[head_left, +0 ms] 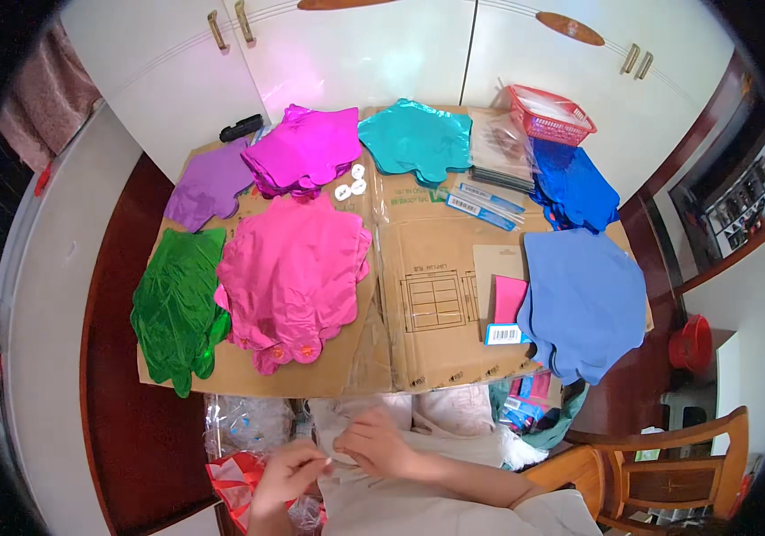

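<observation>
My left hand (286, 473) and my right hand (375, 442) meet low in the picture, over my lap, below the table edge. Their fingertips pinch a small pale object between them; it is too small to identify. Under my left hand lies crinkled red foil (235, 482) and clear plastic wrapping (244, 420). On the table ahead, a flattened cardboard sheet (427, 339) carries stacks of flat foil balloons: pink (297, 268), green (177, 304), purple (208, 183), magenta (306, 147), teal (418, 138), dark blue (574, 183) and light blue (588, 299).
A red plastic basket (550, 114) stands at the back right beside clear packets (498, 152). White round pieces (351, 183) lie mid-table, with a pink card (509, 299) and barcode label. White cabinet doors (355, 54) rise behind. A wooden chair (668, 464) and red bucket (690, 342) are at right.
</observation>
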{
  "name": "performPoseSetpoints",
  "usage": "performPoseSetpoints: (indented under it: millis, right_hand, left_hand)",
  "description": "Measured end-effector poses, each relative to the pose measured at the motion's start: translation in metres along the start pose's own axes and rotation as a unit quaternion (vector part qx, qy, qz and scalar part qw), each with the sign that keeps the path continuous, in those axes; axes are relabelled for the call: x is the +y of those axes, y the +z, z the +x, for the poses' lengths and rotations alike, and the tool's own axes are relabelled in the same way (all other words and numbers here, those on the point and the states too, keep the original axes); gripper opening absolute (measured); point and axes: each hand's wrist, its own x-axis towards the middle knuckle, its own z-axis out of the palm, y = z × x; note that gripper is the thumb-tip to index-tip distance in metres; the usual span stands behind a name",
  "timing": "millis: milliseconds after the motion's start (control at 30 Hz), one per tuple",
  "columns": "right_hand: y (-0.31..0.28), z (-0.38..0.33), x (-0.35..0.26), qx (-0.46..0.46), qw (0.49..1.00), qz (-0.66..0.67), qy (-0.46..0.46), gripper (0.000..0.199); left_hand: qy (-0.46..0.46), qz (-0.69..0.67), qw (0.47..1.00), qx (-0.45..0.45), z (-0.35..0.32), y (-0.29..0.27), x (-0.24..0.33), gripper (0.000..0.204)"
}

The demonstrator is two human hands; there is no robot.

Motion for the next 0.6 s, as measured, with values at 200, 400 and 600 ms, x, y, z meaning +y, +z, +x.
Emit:
performPoseSetpoints:
  millis: [200, 400, 600]
  right_hand:
    - [0.015, -0.003, -0.003, 0.005, 1.0, 0.007, -0.023, 0.027]
    - [-0.001, 0.016, 0.002, 0.005, 0.999, -0.048, 0.014, 0.022]
    - [0.02, 0.006, -0.003, -0.006, 0.999, 0.018, -0.046, 0.02]
  left_hand:
    - [0.056, -0.294, 0.921, 0.25, 0.008, 0.006, -0.001, 0.011]
    - [0.061, 0.115, 0.991, 0.029, 0.003, -0.003, 0.004, 0.012]
    - [-0.071, -0.096, 0.947, 0.297, 0.005, 0.008, 0.002, 0.01]
